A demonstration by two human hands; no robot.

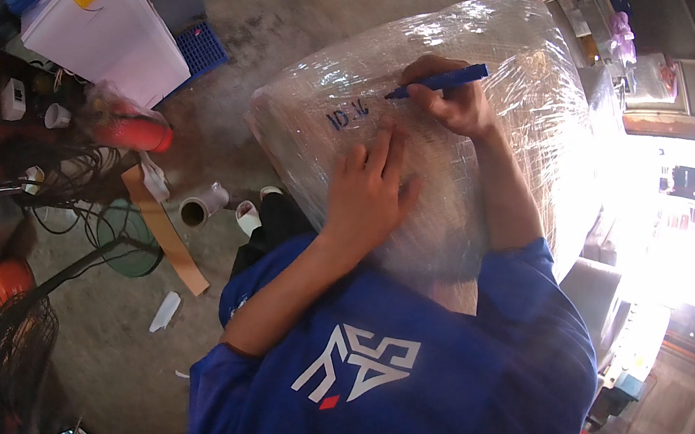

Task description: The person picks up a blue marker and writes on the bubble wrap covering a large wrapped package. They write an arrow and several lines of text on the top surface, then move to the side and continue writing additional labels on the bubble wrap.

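A large bale wrapped in clear stretch film (297, 101) stands in front of me, its surface shiny and creased. Between the fingers of my right hand (460, 101) is a blue marker pen (448, 78), its dark tip pointing left at the film. Just left of the tip are handwritten blue marks (349, 115) on the wrap. My left hand (371, 186) lies on the film below those marks, fingers stretched out, with nothing in it. Whether the tip touches the film, I cannot tell.
On the floor to the left are a cardboard strip (163, 228), a cardboard tube (204, 204), a red cylinder (130, 130) and tangled dark cables (65, 171). A stack of white sheets (107, 42) stands at the far left beside a blue crate (201, 48). Bright light comes from the right.
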